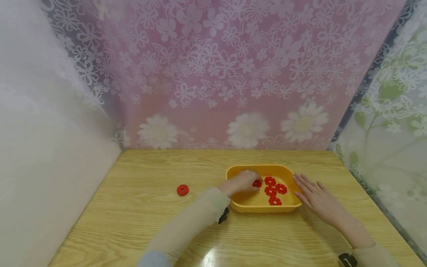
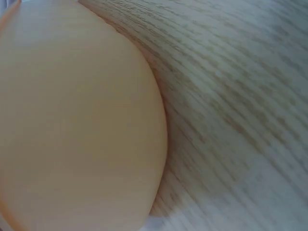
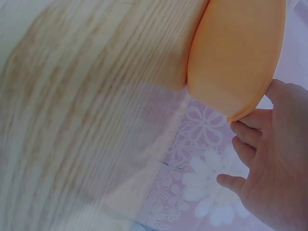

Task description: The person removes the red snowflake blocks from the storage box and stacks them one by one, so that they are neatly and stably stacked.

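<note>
A yellow plastic bin (image 1: 263,208) stands on the wooden table, right of centre. Inside it lie several red notched discs (image 1: 270,191), grouped toward the right. My left hand (image 1: 245,181) reaches over the bin's left side and pinches a red notched disc (image 1: 257,183) between thumb and fingers. At the bin's right end, my right hand (image 1: 315,198) touches the rim with fairly straight fingers. In the right wrist view, the right hand (image 3: 274,154) meets the bin's rim (image 3: 250,111). Only the bin's outer wall (image 2: 82,125) and the table show in the left wrist view; the left hand is hidden there.
A single red disc (image 1: 182,190) lies on the wooden table (image 1: 140,215), left of the bin. Flowered curtains (image 1: 213,74) hang behind the table and along its right side. A pale sheet (image 1: 50,129) borders the left.
</note>
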### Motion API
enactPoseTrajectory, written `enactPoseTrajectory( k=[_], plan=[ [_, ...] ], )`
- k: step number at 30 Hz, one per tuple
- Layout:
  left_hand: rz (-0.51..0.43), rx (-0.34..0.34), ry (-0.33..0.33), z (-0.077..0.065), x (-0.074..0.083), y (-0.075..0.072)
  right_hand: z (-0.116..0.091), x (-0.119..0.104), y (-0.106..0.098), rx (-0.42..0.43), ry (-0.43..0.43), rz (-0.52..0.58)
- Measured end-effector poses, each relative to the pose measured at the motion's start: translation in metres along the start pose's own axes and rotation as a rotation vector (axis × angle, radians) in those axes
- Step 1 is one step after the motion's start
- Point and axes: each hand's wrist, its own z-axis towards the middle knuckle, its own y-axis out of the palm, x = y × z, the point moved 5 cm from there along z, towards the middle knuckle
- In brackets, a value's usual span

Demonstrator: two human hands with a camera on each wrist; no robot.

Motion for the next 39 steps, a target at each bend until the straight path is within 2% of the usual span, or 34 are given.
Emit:
enactPoseTrajectory(
  k=[10, 26, 34, 39],
  plan=[
    [0.011, 0.004, -0.034, -0.0009, -0.0028, 0.0031, -0.0005, -0.0012, -0.0029, 0.004, 0.003, 0.001],
    [-0.108, -0.003, -0.130, -0.0031, -0.0055, 0.0014, -0.0005, -0.0006, -0.0013, 0.021, -0.006, 0.000],
    [-0.106, 0.006, -0.114, -0.0024, -0.0067, 0.0037, -0.0005, -0.0016, -0.0006, 0.019, -0.011, 0.002],
    [-0.097, 0.036, -0.097, -0.0026, -0.0076, 0.0056, -0.0007, -0.0009, -0.0004, 0.015, -0.009, 0.006]
  ],
)
